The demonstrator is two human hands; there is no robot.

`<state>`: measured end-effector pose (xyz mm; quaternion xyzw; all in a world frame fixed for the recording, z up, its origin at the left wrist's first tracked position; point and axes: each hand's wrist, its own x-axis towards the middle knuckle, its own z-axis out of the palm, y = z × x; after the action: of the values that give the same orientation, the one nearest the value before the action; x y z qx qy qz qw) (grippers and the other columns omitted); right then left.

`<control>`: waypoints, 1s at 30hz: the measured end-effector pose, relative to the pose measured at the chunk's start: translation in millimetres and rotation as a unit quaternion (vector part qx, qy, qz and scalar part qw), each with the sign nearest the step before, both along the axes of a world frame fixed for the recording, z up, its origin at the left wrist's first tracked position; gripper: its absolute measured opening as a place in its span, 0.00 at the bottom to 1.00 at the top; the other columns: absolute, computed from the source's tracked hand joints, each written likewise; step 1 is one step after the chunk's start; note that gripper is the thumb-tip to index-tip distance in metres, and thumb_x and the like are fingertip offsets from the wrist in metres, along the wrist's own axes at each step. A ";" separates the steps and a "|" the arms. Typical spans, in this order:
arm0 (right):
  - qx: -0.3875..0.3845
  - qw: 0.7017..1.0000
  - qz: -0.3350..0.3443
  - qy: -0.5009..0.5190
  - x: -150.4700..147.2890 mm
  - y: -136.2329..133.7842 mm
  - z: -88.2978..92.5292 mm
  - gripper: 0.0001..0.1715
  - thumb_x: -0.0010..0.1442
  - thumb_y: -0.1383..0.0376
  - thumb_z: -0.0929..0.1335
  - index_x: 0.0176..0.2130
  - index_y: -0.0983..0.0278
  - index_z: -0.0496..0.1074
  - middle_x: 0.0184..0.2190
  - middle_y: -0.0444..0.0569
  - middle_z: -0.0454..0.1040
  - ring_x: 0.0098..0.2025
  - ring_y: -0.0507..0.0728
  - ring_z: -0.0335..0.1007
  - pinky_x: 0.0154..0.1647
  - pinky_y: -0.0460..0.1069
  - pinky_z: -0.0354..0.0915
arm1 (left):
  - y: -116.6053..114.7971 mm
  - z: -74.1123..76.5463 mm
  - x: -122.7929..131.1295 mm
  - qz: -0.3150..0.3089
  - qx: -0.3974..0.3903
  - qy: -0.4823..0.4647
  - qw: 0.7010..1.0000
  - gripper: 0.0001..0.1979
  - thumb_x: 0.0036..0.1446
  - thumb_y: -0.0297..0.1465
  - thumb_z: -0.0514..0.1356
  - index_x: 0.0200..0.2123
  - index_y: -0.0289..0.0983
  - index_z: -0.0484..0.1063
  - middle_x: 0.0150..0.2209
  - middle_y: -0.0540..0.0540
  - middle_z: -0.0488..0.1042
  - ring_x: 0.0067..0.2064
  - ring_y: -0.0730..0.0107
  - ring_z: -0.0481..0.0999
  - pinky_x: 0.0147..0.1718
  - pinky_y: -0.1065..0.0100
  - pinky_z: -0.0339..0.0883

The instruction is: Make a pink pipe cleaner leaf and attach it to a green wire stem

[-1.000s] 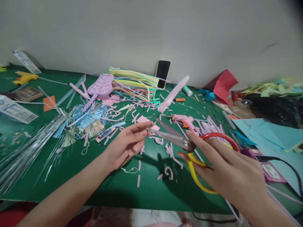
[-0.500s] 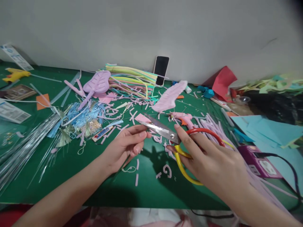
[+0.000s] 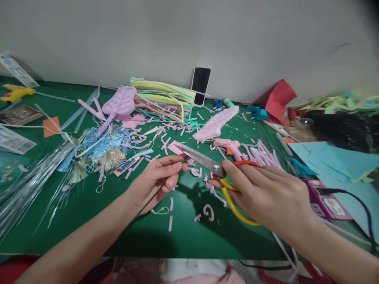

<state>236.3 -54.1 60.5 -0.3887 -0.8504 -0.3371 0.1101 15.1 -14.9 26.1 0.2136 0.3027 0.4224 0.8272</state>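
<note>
My left hand pinches a thin dark green wire, which trails below the fingers toward my forearm. In my right hand are scissors with one red and one yellow handle. Their blades are together, with the tip just above my left fingertips. Beyond the blades a fuzzy lilac leaf shape stands at a slant; whether the wire joins it is hidden behind the scissors. A pink glue gun lies beside that leaf.
A smooth lilac leaf, a bundle of coloured pipe cleaners and a phone are at the back. Blue tassels lie left. A purple power box and blue paper are on the right. Lilac scraps litter the green table.
The scissor blades, apart before, have come together. The fuzzy leaf has shifted a little right and down. More of the green wire shows below my left hand.
</note>
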 end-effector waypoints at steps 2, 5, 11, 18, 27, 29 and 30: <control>-0.021 1.000 0.003 0.014 1.8 -0.7 -1.0 0.18 0.64 0.56 0.65 0.39 0.69 0.74 0.23 0.48 0.76 0.22 0.54 0.70 0.27 0.49 0.58 | 1.5 -1.2 -0.2 0.003 0.009 -0.003 1.000 0.07 0.52 0.17 0.62 0.32 0.30 0.79 0.27 0.48 0.76 0.15 0.89 0.65 0.12 0.88 0.60; -0.036 0.998 -0.019 0.049 8.4 -7.8 -5.9 0.19 0.63 0.52 0.65 0.36 0.65 0.72 0.23 0.46 0.76 0.21 0.54 0.70 0.24 0.49 0.56 | 5.4 -4.9 -1.8 0.020 0.018 -0.003 1.000 0.09 0.54 0.18 0.61 0.37 0.30 0.79 0.28 0.50 0.75 0.16 0.89 0.66 0.13 0.87 0.62; -0.060 0.984 -0.141 0.087 27.0 -29.0 -23.2 0.23 0.67 0.50 0.59 0.39 0.65 0.70 0.26 0.50 0.79 0.20 0.58 0.74 0.17 0.49 0.54 | 8.1 -10.3 -4.8 0.029 0.059 0.008 0.998 0.09 0.56 0.22 0.63 0.39 0.36 0.80 0.30 0.51 0.75 0.17 0.88 0.68 0.15 0.85 0.64; -0.236 0.945 -0.218 0.067 31.7 -26.5 -52.5 0.23 0.54 0.63 0.70 0.50 0.66 0.67 0.25 0.47 0.79 0.22 0.60 0.76 0.16 0.48 0.58 | 4.3 -9.0 -5.3 -0.003 0.106 0.018 0.994 0.08 0.58 0.26 0.63 0.41 0.36 0.80 0.30 0.51 0.75 0.16 0.87 0.67 0.12 0.84 0.61; -0.196 0.956 -0.088 0.200 -0.4 -9.8 -20.4 0.04 0.57 0.66 0.70 0.36 0.61 0.73 0.30 0.46 0.78 0.25 0.56 0.75 0.23 0.49 0.64 | 0.8 -11.5 -3.6 0.022 0.132 0.049 0.990 0.07 0.57 0.28 0.64 0.40 0.38 0.79 0.30 0.51 0.76 0.19 0.85 0.70 0.12 0.84 0.61; -0.129 0.944 -0.034 0.303 -16.9 -3.8 -8.3 0.02 0.59 0.68 0.69 0.33 0.61 0.71 0.29 0.46 0.77 0.30 0.54 0.75 0.30 0.48 0.66 | 0.3 -10.4 -2.9 0.024 0.129 0.059 0.990 0.07 0.57 0.28 0.64 0.40 0.37 0.79 0.30 0.51 0.76 0.18 0.85 0.70 0.13 0.84 0.61; -0.116 0.938 -0.010 0.327 -24.4 -1.2 -3.8 0.03 0.59 0.69 0.69 0.33 0.61 0.71 0.28 0.46 0.76 0.30 0.54 0.73 0.33 0.48 0.66 | 0.2 -9.7 -2.6 0.025 0.129 0.063 0.989 0.07 0.57 0.28 0.64 0.40 0.37 0.79 0.30 0.51 0.76 0.18 0.85 0.70 0.13 0.84 0.61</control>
<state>211.9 -55.3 56.7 -0.4960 -0.7968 -0.0921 0.3326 12.5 -14.7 16.4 0.3368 0.3028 0.4644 0.7611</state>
